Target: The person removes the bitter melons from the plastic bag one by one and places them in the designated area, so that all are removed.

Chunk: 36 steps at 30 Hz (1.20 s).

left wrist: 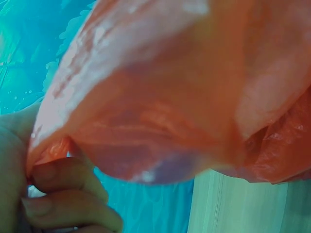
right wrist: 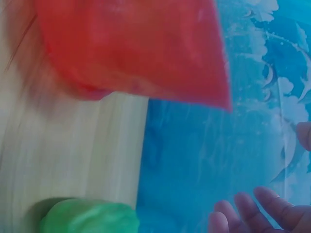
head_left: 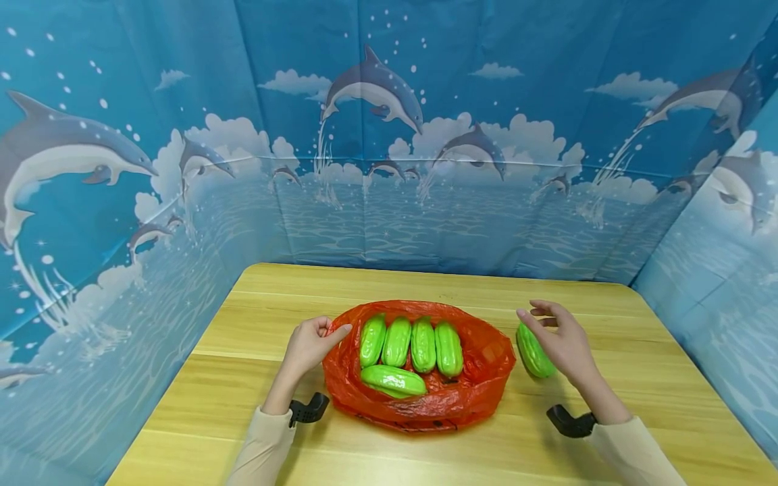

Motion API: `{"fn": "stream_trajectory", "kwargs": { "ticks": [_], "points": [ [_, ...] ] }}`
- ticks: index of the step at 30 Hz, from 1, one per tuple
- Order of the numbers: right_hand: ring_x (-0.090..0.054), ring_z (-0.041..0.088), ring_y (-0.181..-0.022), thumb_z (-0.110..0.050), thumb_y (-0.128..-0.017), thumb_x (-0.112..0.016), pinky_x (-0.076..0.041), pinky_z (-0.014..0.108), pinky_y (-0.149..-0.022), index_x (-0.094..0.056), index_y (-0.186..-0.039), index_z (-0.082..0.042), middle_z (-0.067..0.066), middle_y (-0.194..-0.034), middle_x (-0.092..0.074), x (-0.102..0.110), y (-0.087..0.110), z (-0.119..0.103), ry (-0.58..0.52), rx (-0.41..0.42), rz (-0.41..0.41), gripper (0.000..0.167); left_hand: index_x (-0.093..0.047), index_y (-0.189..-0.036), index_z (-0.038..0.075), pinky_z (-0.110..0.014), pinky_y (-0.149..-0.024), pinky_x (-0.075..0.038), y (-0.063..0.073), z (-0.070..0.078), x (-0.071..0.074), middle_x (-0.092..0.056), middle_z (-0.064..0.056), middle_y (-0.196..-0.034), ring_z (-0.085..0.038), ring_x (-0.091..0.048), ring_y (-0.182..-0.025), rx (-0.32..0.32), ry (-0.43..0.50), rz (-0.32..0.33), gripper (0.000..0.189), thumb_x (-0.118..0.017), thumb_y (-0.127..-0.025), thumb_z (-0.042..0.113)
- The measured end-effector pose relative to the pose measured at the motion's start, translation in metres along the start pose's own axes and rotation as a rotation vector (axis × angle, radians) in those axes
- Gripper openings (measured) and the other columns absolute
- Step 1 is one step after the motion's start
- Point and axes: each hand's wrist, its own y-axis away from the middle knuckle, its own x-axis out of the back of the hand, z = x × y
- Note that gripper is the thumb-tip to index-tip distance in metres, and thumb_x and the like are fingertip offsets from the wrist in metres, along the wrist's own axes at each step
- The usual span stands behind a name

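A red plastic bag (head_left: 419, 412) lies spread open on the table, with several glossy green, ridged vegetables (head_left: 396, 342) inside, most in a row and one crosswise (head_left: 394, 381) in front. My left hand (head_left: 311, 344) pinches the bag's left rim; in the left wrist view the curled fingers (left wrist: 73, 182) hold the thin plastic. My right hand (head_left: 560, 341) is held over a single green vegetable (head_left: 535, 351) to the right of the bag, fingers loosely bent around nothing. In the right wrist view that green vegetable (right wrist: 92, 216) sits apart from the spread fingertips (right wrist: 243, 204).
The light wooden table (head_left: 243, 378) carries everything. A blue curtain (head_left: 377, 216) printed with dolphins hangs along its back and sides. Black camera mounts (head_left: 310, 408) sit at both wrists, below cream sleeves (head_left: 264, 442).
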Motion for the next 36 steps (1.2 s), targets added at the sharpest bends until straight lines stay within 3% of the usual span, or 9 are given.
{"fn": "stream_trajectory", "kwargs": {
  "ticks": [14,36],
  "points": [
    [-0.053,0.03,-0.101,-0.045,-0.094,-0.056,-0.043,0.046,-0.081,-0.05,-0.132,-0.002,0.015,-0.117,-0.056,-0.006,0.006,-0.033,0.023,0.116,-0.033,0.057,-0.045,-0.063,0.011,-0.027,-0.052,-0.025,0.001,0.0,0.0,-0.029,0.003,-0.052,-0.014,-0.032,-0.05,0.002,0.003,-0.008,0.047,-0.071,-0.083,0.044],
    [-0.057,0.025,-0.099,-0.043,-0.09,-0.063,-0.048,0.04,-0.077,-0.056,-0.124,-0.007,0.007,-0.115,-0.057,-0.027,0.005,-0.056,0.015,0.207,-0.096,0.05,-0.044,-0.062,0.012,-0.028,-0.053,-0.025,0.001,0.001,0.0,-0.028,0.004,-0.052,-0.014,-0.032,-0.05,-0.01,0.006,-0.009,0.048,-0.072,-0.082,0.046]
  ]
}}
